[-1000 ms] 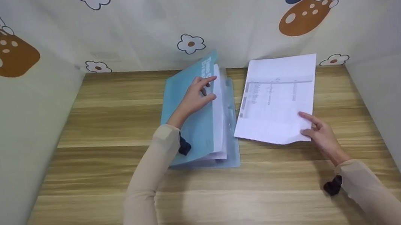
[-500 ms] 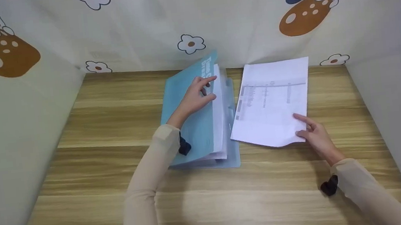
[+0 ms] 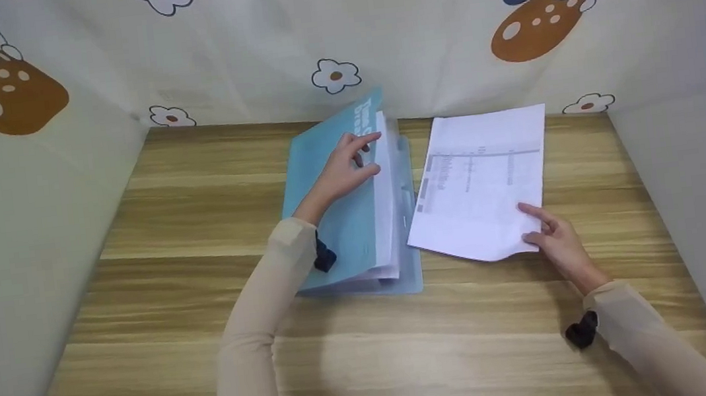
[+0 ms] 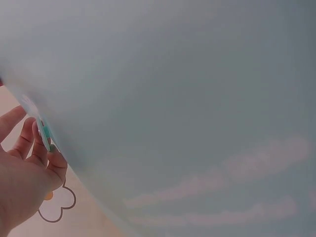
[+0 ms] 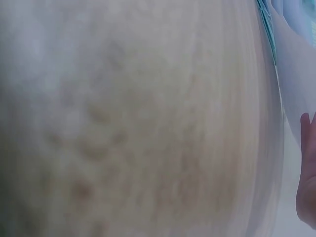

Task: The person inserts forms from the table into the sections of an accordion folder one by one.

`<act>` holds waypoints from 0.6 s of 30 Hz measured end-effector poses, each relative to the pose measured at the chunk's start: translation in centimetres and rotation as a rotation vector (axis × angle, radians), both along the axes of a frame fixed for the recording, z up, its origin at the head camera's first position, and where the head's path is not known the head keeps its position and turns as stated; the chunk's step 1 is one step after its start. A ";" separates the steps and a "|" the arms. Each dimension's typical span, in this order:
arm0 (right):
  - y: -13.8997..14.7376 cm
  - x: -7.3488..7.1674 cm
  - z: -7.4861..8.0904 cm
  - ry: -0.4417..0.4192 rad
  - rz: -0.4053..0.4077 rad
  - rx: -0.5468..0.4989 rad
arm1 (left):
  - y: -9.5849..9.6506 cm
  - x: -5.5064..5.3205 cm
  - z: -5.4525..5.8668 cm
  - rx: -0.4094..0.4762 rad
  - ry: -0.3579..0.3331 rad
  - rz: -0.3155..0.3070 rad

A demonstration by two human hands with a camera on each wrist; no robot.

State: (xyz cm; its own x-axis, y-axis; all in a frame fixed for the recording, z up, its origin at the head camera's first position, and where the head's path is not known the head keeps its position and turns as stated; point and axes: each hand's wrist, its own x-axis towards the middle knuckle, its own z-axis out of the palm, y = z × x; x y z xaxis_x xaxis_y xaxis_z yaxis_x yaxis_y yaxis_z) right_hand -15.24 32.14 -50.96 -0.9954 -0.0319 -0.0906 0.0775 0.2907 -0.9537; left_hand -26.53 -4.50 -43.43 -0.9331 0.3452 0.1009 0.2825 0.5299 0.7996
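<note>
A blue folder [image 3: 336, 226] lies in the middle of the table with its front cover partly raised and white pages [image 3: 385, 221] inside. My left hand [image 3: 346, 169] reaches over the cover and holds it near its right edge. In the left wrist view, a small white and teal piece [image 4: 45, 132] shows among that hand's curled fingers, and the cover fills most of the picture. To the folder's right, a printed sheaf of paper [image 3: 480, 203] bears a table of text. My right hand [image 3: 561, 244] pinches its lower right corner, thumb on top.
The wood-grain table [image 3: 164, 352] is bounded by a pale cloth screen [image 3: 243, 51] printed with rabbits, oranges and flowers. This cloth rises close behind the folder and paper. A black wrist camera [image 3: 582, 330] sits below the right cuff.
The right hand has drawn the paper a little left, closer to the folder, and slightly toward the person. The left hand and folder have stayed in place.
</note>
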 end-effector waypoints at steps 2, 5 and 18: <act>0.0 0.0 0.0 -0.003 -0.004 0.001 | 0.0 0.0 0.1 -0.002 0.005 -0.004; 0.0 0.1 -0.1 -0.005 -0.011 -0.002 | 0.0 0.0 0.2 0.009 0.019 -0.015; -0.4 0.2 -0.4 -0.016 0.011 -0.064 | -0.1 0.0 0.0 0.019 0.019 -0.013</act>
State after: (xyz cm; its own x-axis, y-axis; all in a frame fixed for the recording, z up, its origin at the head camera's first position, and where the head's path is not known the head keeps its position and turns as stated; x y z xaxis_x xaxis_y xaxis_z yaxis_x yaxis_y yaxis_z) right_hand -15.08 31.70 -51.35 -0.9933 -0.0493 -0.1043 0.0903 0.2301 -0.9690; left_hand -26.53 -4.57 -43.40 -0.9265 0.3550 0.1248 0.3042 0.5113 0.8038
